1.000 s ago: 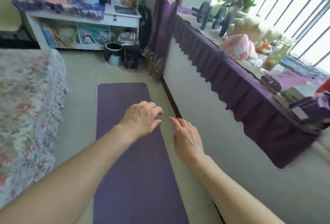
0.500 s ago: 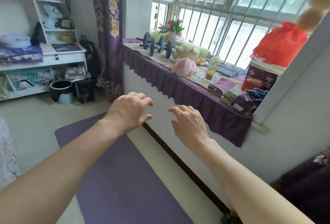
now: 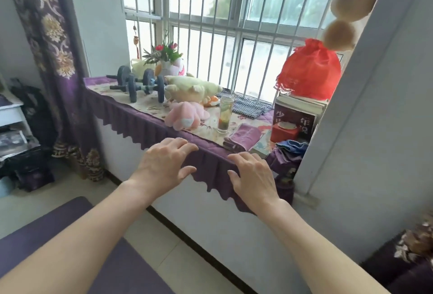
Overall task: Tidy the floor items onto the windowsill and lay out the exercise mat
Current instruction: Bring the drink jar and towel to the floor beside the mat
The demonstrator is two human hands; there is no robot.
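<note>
While both arms reach up through the centre of the frame, the left hand [image 3: 165, 166] and right hand [image 3: 254, 176] hover empty before the windowsill [image 3: 150, 127], each grip spread, fingers loosely curled; the sill is crowded: dumbbells [image 3: 140, 86] at middle left, a pink plush [image 3: 186, 115] and glass jar [image 3: 225, 114] centre, a folded purple towel [image 3: 242, 139] just above the right hand, books [image 3: 296, 116] under a red bag [image 3: 309, 71] at right; the exercise mat [image 3: 61, 244] lies flat, lower left.
</note>
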